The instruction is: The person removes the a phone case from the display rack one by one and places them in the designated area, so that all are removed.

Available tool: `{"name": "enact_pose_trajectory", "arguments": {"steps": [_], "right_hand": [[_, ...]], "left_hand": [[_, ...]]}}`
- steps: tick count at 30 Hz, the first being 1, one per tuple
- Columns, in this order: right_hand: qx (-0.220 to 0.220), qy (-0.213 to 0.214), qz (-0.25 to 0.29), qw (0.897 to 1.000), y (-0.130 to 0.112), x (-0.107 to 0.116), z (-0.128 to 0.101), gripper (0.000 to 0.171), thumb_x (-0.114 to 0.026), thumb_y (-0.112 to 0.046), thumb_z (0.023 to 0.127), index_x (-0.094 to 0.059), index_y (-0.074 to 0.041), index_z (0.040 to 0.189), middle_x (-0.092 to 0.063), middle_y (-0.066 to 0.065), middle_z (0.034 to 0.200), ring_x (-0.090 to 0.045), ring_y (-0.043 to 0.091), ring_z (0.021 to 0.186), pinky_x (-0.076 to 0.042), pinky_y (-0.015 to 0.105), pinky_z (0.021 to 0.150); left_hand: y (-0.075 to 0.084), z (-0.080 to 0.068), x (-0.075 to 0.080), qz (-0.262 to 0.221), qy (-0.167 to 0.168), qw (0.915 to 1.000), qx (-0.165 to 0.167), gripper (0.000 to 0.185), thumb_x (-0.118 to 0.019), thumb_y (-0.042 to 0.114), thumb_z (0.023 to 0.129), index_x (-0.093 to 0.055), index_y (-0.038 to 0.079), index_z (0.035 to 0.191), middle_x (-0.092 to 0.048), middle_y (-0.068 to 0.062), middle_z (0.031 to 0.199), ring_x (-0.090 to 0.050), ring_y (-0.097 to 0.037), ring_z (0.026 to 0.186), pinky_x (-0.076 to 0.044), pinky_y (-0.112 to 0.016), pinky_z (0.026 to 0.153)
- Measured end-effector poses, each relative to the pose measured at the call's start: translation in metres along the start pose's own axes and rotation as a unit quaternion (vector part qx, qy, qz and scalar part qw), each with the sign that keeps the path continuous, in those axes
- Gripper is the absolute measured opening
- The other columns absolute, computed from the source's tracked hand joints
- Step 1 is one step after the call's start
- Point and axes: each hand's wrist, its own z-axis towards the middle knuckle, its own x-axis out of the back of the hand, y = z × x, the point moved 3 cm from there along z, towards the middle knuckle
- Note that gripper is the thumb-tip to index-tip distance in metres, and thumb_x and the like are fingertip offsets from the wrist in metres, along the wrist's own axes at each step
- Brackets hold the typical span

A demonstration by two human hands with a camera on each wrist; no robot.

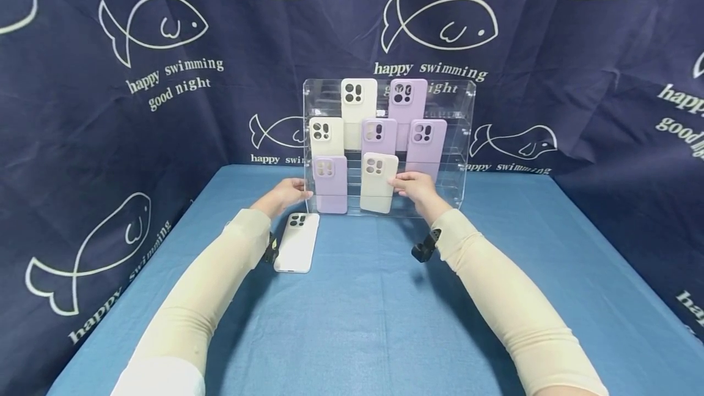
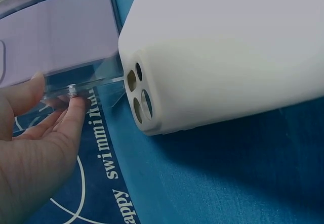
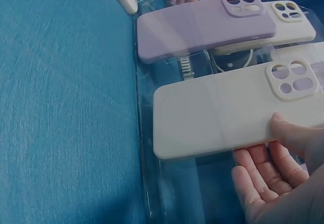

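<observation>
The right hand (image 1: 416,189) holds a cream-white soft phone case (image 1: 378,183) by its right edge, thumb on the back and the other fingers (image 3: 263,176) curled behind it. The case stands upright on the lowest step of the clear acrylic tiered display rack (image 1: 464,139), front row, right of a lilac phone case (image 1: 330,184); the two are near but apart. Behind them, on higher steps, are two more cream cases and three more lilac ones.

The left hand (image 1: 286,193) pinches the rack's left front edge, thumb and fingertips (image 2: 76,105) on the clear plate, so it seems to steady the rack. A white phone case lying flat (image 1: 297,241) is on the blue tablecloth (image 1: 374,322), just beside the left wrist and in front of the rack.

Judgement: the step in hand is probably seating the cream case in the front row. It leans a bit, w/ top to the right, so it is prob. not yet settled. Next move needs a small straightening, bottom edge fully into the step, then a gentle release so the case does not tip forward. The left hand should hold the rack meanwhile.
</observation>
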Motion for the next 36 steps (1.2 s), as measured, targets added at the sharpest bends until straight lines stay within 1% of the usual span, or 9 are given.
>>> {"name": "enact_pose_trajectory", "arguments": {"steps": [7, 13, 17, 19, 21, 23, 25, 30, 36], "right_hand": [[-0.002, -0.007, 0.038, 0.999, 0.0, 0.001, 0.0, 0.044, -0.068, -0.013, 0.091, -0.056, 0.006, 0.128, -0.061, 0.019, 0.121, -0.061, 0.035, 0.116, -0.05, 0.037, 0.104], [-0.014, -0.006, 0.049, 0.999, -0.002, 0.002, -0.002, 0.044, -0.066, -0.014, 0.093, -0.055, 0.002, 0.132, -0.059, 0.02, 0.128, -0.06, 0.034, 0.117, -0.052, 0.034, 0.101], [-0.008, -0.005, 0.071, 0.997, -0.007, 0.001, -0.003, 0.042, -0.066, -0.013, 0.093, -0.055, 0.002, 0.13, -0.061, 0.014, 0.118, -0.061, 0.033, 0.116, -0.051, 0.037, 0.102], [0.003, -0.001, 0.08, 0.997, -0.009, 0.001, -0.004, 0.04, -0.067, -0.013, 0.092, -0.056, 0.003, 0.128, -0.062, 0.008, 0.109, -0.064, 0.029, 0.109, -0.051, 0.039, 0.103], [0.015, 0.002, 0.089, 0.996, -0.012, 0.001, -0.004, 0.038, -0.067, -0.013, 0.092, -0.057, 0.003, 0.124, -0.062, 0.002, 0.1, -0.067, 0.023, 0.098, -0.051, 0.039, 0.103], [0.025, 0.005, 0.104, 0.994, -0.015, 0.002, -0.004, 0.034, -0.067, -0.013, 0.092, -0.058, 0.002, 0.121, -0.062, -0.002, 0.094, -0.066, 0.016, 0.087, -0.052, 0.039, 0.101], [0.03, 0.008, 0.123, 0.992, -0.017, 0.004, -0.004, 0.027, -0.068, -0.012, 0.091, -0.06, -0.001, 0.115, -0.061, -0.004, 0.091, -0.065, 0.011, 0.08, -0.053, 0.038, 0.099], [0.038, 0.009, 0.157, 0.987, -0.023, 0.008, -0.005, 0.013, -0.068, -0.012, 0.091, -0.061, -0.01, 0.101, -0.062, -0.005, 0.09, -0.065, 0.009, 0.076, -0.057, 0.036, 0.092], [0.049, 0.014, 0.191, 0.98, -0.029, 0.011, -0.008, 0.008, -0.069, -0.01, 0.09, -0.062, -0.013, 0.09, -0.066, -0.007, 0.079, -0.066, 0.007, 0.069, -0.061, 0.031, 0.079]], "left_hand": [[0.0, 0.0, -0.001, -0.005, 0.0, 1.0, -0.005, 0.059, -0.055, 0.011, 0.098, -0.029, -0.001, 0.15, -0.038, -0.02, 0.151, -0.039, -0.033, 0.139, -0.032, -0.041, 0.118], [-0.001, 0.0, -0.002, -0.007, -0.005, 1.0, -0.002, 0.06, -0.055, 0.011, 0.099, -0.027, 0.0, 0.151, -0.037, -0.02, 0.151, -0.039, -0.033, 0.139, -0.032, -0.041, 0.119], [0.001, -0.001, -0.002, -0.007, -0.001, 1.0, -0.001, 0.059, -0.055, 0.012, 0.098, -0.029, -0.001, 0.15, -0.04, -0.02, 0.15, -0.04, -0.032, 0.139, -0.033, -0.041, 0.118], [0.001, -0.001, -0.001, -0.006, 0.001, 1.0, -0.002, 0.058, -0.056, 0.012, 0.098, -0.03, -0.001, 0.149, -0.041, -0.019, 0.149, -0.041, -0.032, 0.138, -0.033, -0.041, 0.118], [0.001, -0.001, -0.001, -0.007, 0.003, 1.0, -0.003, 0.058, -0.056, 0.011, 0.098, -0.031, -0.001, 0.149, -0.042, -0.019, 0.148, -0.042, -0.031, 0.138, -0.034, -0.04, 0.117], [0.001, -0.001, -0.001, -0.011, 0.003, 0.9999, -0.003, 0.058, -0.056, 0.011, 0.098, -0.031, -0.001, 0.149, -0.042, -0.019, 0.148, -0.042, -0.031, 0.138, -0.034, -0.039, 0.117], [0.001, -0.001, -0.001, -0.013, 0.0, 0.9999, -0.004, 0.059, -0.055, 0.01, 0.098, -0.029, -0.001, 0.15, -0.041, -0.019, 0.149, -0.041, -0.031, 0.138, -0.034, -0.039, 0.118], [0.001, -0.001, -0.001, -0.013, -0.006, 0.9999, -0.004, 0.06, -0.055, 0.01, 0.099, -0.027, -0.001, 0.151, -0.038, -0.02, 0.15, -0.04, -0.032, 0.139, -0.033, -0.04, 0.118], [0.001, -0.001, 0.0, -0.011, -0.002, 0.9999, -0.002, 0.059, -0.055, 0.011, 0.098, -0.029, 0.0, 0.15, -0.04, -0.019, 0.149, -0.04, -0.032, 0.139, -0.033, -0.04, 0.118]]}}
